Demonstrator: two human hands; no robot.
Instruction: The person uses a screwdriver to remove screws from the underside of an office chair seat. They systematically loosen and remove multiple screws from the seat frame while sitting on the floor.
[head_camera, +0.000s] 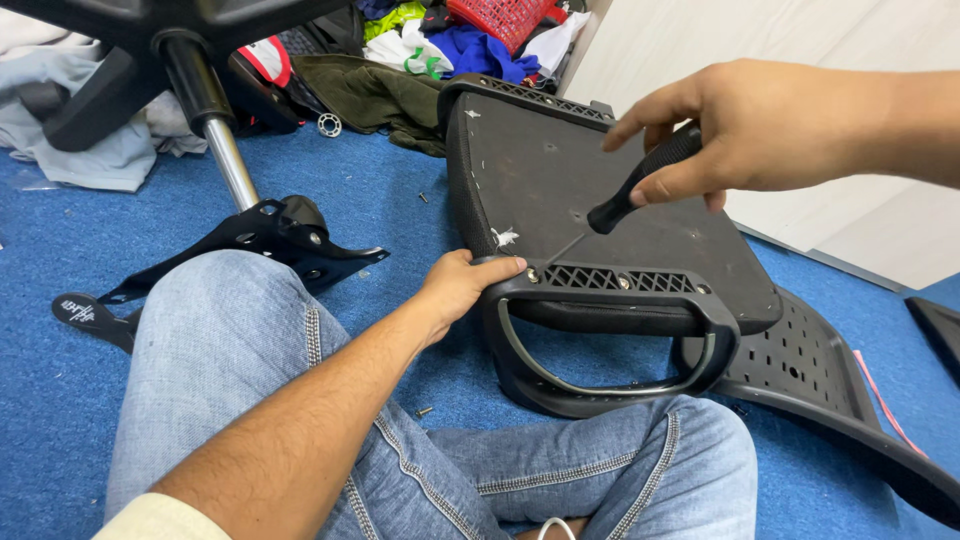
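Note:
A black chair seat (560, 190) lies upside down on the blue carpet in front of my crossed legs. My left hand (458, 290) grips the corner of a black armrest frame (610, 330) bolted along the seat's near edge. Above the seat, my right hand (760, 125) holds a black-handled screwdriver (640, 185), its thin shaft angled down to a screw at the frame's left end. A perforated black backrest panel (820, 370) sticks out from under the seat on the right.
A chair base with gas cylinder (215, 130) and a black tilt plate (270, 235) lie at left. Clothes and a red basket (500, 20) are piled behind. Loose screws (424, 411) dot the carpet. A white panel (800, 40) leans at right.

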